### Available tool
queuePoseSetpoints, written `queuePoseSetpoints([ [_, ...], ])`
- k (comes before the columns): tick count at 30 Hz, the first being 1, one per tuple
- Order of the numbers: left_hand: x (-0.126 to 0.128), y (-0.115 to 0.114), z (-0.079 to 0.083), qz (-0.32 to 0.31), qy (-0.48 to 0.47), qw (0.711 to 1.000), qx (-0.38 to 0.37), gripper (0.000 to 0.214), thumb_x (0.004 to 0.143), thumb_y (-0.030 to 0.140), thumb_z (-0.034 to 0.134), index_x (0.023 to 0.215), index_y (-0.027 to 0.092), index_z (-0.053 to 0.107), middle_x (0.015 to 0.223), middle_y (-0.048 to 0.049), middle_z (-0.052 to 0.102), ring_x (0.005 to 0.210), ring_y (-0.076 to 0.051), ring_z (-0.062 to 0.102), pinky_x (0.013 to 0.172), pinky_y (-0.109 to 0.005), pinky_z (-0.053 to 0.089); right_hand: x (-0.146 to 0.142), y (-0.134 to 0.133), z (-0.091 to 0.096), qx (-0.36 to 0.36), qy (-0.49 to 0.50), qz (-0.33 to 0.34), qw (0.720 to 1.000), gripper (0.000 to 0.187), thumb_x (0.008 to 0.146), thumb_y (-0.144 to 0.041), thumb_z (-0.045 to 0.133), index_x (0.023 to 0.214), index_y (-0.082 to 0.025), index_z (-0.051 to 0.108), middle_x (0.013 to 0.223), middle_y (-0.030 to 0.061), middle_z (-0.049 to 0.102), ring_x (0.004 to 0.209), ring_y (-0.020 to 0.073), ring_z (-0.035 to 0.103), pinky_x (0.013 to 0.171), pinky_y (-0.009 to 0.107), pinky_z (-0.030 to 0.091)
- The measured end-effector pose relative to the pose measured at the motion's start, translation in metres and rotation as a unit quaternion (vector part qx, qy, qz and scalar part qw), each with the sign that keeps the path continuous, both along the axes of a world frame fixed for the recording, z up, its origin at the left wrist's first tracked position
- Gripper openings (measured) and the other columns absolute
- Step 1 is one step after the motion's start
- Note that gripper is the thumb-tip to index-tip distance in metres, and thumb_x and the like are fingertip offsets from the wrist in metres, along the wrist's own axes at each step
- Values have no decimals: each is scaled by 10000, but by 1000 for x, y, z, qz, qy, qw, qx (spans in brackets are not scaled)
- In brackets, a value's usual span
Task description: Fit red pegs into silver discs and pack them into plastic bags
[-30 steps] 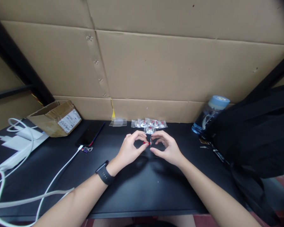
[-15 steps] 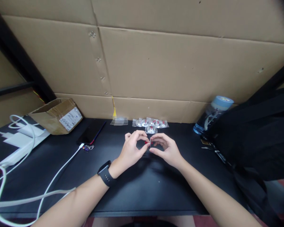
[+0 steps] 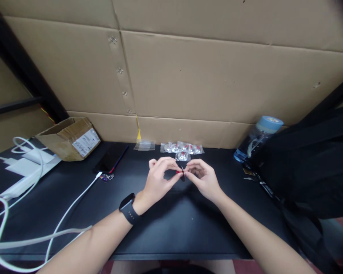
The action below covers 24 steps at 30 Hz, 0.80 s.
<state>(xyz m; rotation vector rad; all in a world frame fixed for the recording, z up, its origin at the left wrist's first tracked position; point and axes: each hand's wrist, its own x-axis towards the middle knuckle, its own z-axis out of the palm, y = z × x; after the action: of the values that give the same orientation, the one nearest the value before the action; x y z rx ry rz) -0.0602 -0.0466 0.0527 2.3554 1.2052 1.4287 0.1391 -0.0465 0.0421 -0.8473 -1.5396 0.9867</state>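
Observation:
My left hand (image 3: pixel 159 179) and my right hand (image 3: pixel 203 178) meet over the middle of the black table (image 3: pixel 165 217). Both pinch one small part (image 3: pixel 181 173) between thumb and fingertips; it shows a red bit on the left and a thin metal ring on the right. My left wrist wears a black watch (image 3: pixel 127 209). Just beyond my fingers lies a row of small clear bags (image 3: pixel 181 148) holding red and silver parts, with one more bag (image 3: pixel 182 156) in front of the row.
An empty clear bag (image 3: pixel 144 145), a dark phone (image 3: pixel 110 160) with a white cable (image 3: pixel 74 201) and a key ring (image 3: pixel 106 177) lie left. A cardboard box (image 3: pixel 70 138) stands far left. A blue-lidded bottle (image 3: pixel 256 139) and a black bag (image 3: pixel 308 167) stand right. Cardboard wall behind.
My fingers have closed in tighter on the small part and the ring has tilted. The view shifted slightly; the arms stay where they were.

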Motion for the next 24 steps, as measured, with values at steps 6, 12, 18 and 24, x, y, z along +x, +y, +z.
queuePoseSetpoints([
  [6, 0, 0, 5, -25, 16, 998, -55, 263, 901, 323, 645, 1132, 229, 560, 1175, -63, 699, 1188, -248, 610, 956, -391, 333, 8, 4, 1, 68, -99, -20, 993, 190, 919, -266, 665, 1089, -228, 591, 891, 37, 688, 721, 162, 633, 701, 312, 527],
  [12, 2, 10, -13, -86, 110, 982, -131, 438, 895, 320, 659, 1297, 254, 497, 1236, -70, 703, 1256, -268, 571, 977, -411, 296, 12, 5, 3, 137, -179, -57, 973, 74, 941, -197, 595, 1000, -239, 611, 876, 21, 651, 691, 151, 567, 667, 297, 471],
  [18, -1, 14, -17, -105, 97, 978, -150, 593, 870, 422, 694, 1369, 261, 417, 1289, -75, 674, 1245, -277, 577, 1013, -415, 302, 17, 6, 6, 161, -235, -35, 958, 122, 932, -143, 580, 999, -241, 607, 885, 13, 655, 754, 155, 591, 691, 280, 452],
  [24, 0, 18, -20, -104, 132, 975, -145, 411, 944, 429, 623, 1301, 262, 509, 1302, -71, 661, 1239, -266, 563, 966, -391, 323, 15, 7, 0, 161, -256, -19, 953, 161, 926, -120, 576, 1019, -248, 603, 923, 11, 665, 793, 158, 601, 730, 279, 460],
])
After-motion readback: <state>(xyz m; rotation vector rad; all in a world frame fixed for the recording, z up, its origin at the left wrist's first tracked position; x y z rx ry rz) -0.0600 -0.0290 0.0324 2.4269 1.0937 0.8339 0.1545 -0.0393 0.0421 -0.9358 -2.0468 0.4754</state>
